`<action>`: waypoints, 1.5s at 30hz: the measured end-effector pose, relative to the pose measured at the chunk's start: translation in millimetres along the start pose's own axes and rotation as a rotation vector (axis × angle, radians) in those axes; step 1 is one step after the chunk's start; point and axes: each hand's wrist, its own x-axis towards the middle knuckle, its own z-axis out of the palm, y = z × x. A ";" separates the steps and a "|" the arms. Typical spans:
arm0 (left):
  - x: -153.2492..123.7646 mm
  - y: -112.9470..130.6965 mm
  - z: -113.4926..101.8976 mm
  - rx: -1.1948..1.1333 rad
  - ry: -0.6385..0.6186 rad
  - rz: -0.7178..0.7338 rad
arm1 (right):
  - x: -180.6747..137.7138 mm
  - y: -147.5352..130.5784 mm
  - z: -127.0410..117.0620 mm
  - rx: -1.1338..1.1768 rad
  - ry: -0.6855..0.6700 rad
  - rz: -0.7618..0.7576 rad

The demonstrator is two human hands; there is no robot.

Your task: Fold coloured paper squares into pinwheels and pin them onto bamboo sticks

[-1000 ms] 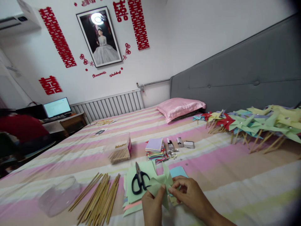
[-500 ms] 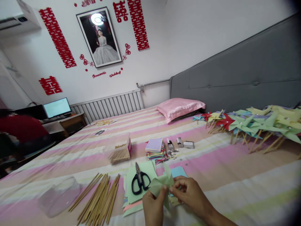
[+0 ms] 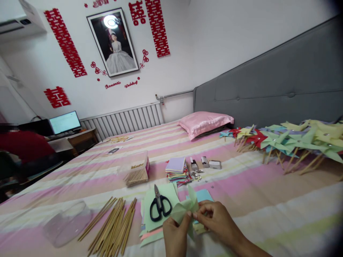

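Observation:
A light green paper pinwheel (image 3: 184, 208) with curled blades is held between my two hands. My left hand (image 3: 175, 232) pinches it near the middle with thumb and fingers. On its right side, the fingertips of my right hand (image 3: 215, 219) are closed on a blade. Scissors with black handles (image 3: 160, 207) lie on a stack of green paper sheets (image 3: 150, 221) just left of the hands. Some blue paper (image 3: 204, 195) lies partly behind the pinwheel. The pinwheel's centre is covered by my fingers.
Loose wooden sticks (image 3: 114, 226) and a clear plastic lid (image 3: 68, 223) lie at left. Farther back are a clear box of sticks (image 3: 136, 173), coloured paper squares (image 3: 176, 166) and small boxes (image 3: 215, 164). Several finished pinwheels (image 3: 278, 141) lie at right. A person in red (image 3: 25, 146) sits far left.
The pinwheel has turned very slightly in my fingers, its upper blade shifting a little right. Both hands stay nearly in place.

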 end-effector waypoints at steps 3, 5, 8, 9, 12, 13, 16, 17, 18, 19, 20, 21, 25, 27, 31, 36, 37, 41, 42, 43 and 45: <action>0.8 -1.2 -0.6 -0.001 0.003 -0.005 | 0.1 0.1 -0.1 -0.012 -0.007 0.005; 1.6 -2.4 -1.0 -0.005 0.009 -0.015 | 0.1 0.1 0.2 -0.019 -0.009 0.013; 2.9 -4.4 -1.4 -0.028 0.016 -0.035 | -0.3 -0.2 0.6 -0.040 0.004 0.012; 3.3 -5.2 -1.4 -0.041 0.020 -0.047 | -0.5 -0.4 0.6 -0.053 0.010 0.002; 4.3 -7.6 -1.4 -0.086 0.036 -0.102 | -1.1 -0.4 0.3 -0.095 0.038 -0.021; 4.6 -8.4 -1.4 -0.102 0.041 -0.122 | -1.2 0.0 0.0 -0.101 0.053 -0.018; 5.0 -10.1 -1.2 -0.150 0.045 -0.173 | -0.8 3.0 -0.3 -0.057 0.100 -0.010; 5.0 -10.6 -1.0 -0.165 0.045 -0.186 | -0.5 4.4 0.0 -0.018 0.105 -0.005; 4.8 -11.0 -0.7 -0.177 0.042 -0.196 | -0.2 5.7 0.5 0.033 0.102 0.008; 4.6 -11.5 -0.3 -0.187 0.035 -0.202 | 0.2 6.9 1.4 0.099 0.088 0.033; 4.2 -12.0 0.2 -0.194 0.027 -0.205 | 0.4 8.0 2.3 0.177 0.064 0.065; 3.8 -12.6 0.7 -0.199 0.016 -0.207 | 0.7 8.8 3.4 0.258 0.041 0.095; 1.6 -16.0 2.7 -0.204 -0.034 -0.204 | 1.2 9.7 5.8 0.437 0.007 0.125; 0.7 -17.6 3.4 -0.198 -0.053 -0.207 | 1.5 9.1 5.1 0.447 0.009 0.130; 0.3 -15.9 2.3 -0.179 -0.097 -0.243 | 3.2 7.7 0.4 0.455 -0.017 0.147; 3.8 -0.1 -8.9 -0.141 -0.174 -0.305 | 5.4 6.4 -10.2 0.428 -0.120 0.257; 4.7 3.4 -11.9 -0.121 -0.185 -0.308 | 5.3 5.9 -12.1 0.417 -0.155 0.283; 5.7 10.4 -19.9 -0.004 -0.254 -0.273 | 2.7 2.3 -16.9 0.312 -0.247 0.297; 5.0 10.2 -20.3 0.026 -0.280 -0.258 | 1.9 1.3 -17.4 0.278 -0.257 0.286; 4.1 9.5 -20.3 0.055 -0.307 -0.244 | 1.0 0.4 -17.8 0.246 -0.267 0.276; 2.0 7.8 -19.4 0.107 -0.354 -0.218 | -0.2 -0.5 -18.5 0.198 -0.290 0.251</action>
